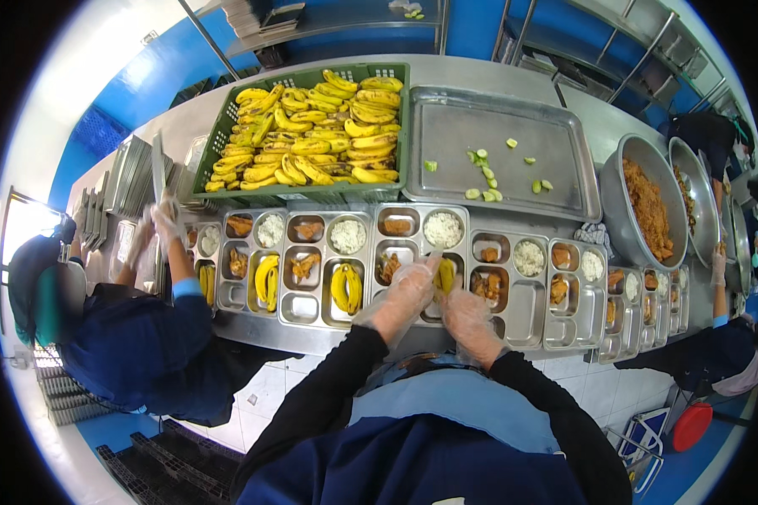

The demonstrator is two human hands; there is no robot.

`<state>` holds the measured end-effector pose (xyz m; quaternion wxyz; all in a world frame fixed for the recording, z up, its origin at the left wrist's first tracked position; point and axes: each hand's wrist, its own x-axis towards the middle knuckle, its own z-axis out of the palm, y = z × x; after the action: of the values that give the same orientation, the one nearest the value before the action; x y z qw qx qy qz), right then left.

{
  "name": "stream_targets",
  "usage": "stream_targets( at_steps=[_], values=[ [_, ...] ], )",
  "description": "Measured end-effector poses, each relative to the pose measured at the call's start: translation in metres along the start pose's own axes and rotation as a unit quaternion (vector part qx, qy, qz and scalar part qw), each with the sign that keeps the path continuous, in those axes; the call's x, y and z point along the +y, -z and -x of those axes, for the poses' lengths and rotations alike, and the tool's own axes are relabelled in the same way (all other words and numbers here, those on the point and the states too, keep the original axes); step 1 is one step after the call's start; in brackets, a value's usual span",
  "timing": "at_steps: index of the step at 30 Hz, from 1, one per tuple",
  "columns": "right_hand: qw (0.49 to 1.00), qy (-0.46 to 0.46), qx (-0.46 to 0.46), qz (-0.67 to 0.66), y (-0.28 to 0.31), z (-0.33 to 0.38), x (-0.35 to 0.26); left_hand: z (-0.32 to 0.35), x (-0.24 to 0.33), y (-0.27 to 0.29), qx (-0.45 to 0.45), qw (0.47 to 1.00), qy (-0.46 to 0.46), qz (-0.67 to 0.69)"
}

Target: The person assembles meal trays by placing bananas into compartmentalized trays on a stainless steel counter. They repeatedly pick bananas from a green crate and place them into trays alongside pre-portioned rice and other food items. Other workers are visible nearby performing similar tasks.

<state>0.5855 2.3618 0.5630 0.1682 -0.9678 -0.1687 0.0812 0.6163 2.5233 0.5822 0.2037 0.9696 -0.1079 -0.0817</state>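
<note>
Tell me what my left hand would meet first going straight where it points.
Probably the white rice just beyond the left hand, in the steel tray; the hand's height above it is unclear.

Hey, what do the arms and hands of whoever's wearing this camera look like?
The left hand and right hand wear loose, crinkled, see-through plastic gloves. Past these, the left sleeve and right sleeve are plain black and close-fitting, with no visible markings.

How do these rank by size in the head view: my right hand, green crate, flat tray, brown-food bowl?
1. Green crate, flat tray: too alike to rank
2. Brown-food bowl
3. Right hand
</note>
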Motion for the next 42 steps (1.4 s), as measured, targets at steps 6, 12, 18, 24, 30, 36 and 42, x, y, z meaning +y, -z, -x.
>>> stream_targets(
  at_steps=[6,12,18,24,30,36,42],
  values=[
    [0.983,0.165,0.018,0.076,0.021,-0.022,-0.016,0.007,-0.038,0.102,0.248,0.948,-0.069,0.189],
    [0.964,0.115,0.237,-0.030,0.108,-0.167,-0.061,-0.031,-0.116,0.197,0.415,0.903,-0.004,0.107],
    [0.954,0.162,0.253,0.008,0.130,-0.396,-0.116,-0.060,-0.196,0.234,0.451,0.891,0.038,-0.031],
    [0.972,0.057,0.069,0.218,0.113,-0.466,-0.162,-0.064,-0.214,0.230,0.445,0.892,0.080,0.006],
    [0.989,-0.006,0.150,-0.010,0.134,-0.482,-0.189,-0.064,-0.218,0.231,0.411,0.904,0.110,0.033],
    [0.996,0.021,0.085,0.033,0.116,-0.519,-0.220,-0.065,-0.223,0.231,0.402,0.908,0.112,0.040],
    [0.980,0.107,0.163,0.036,0.108,-0.505,-0.210,-0.062,-0.227,0.243,0.420,0.894,0.059,0.147]
  ],
)
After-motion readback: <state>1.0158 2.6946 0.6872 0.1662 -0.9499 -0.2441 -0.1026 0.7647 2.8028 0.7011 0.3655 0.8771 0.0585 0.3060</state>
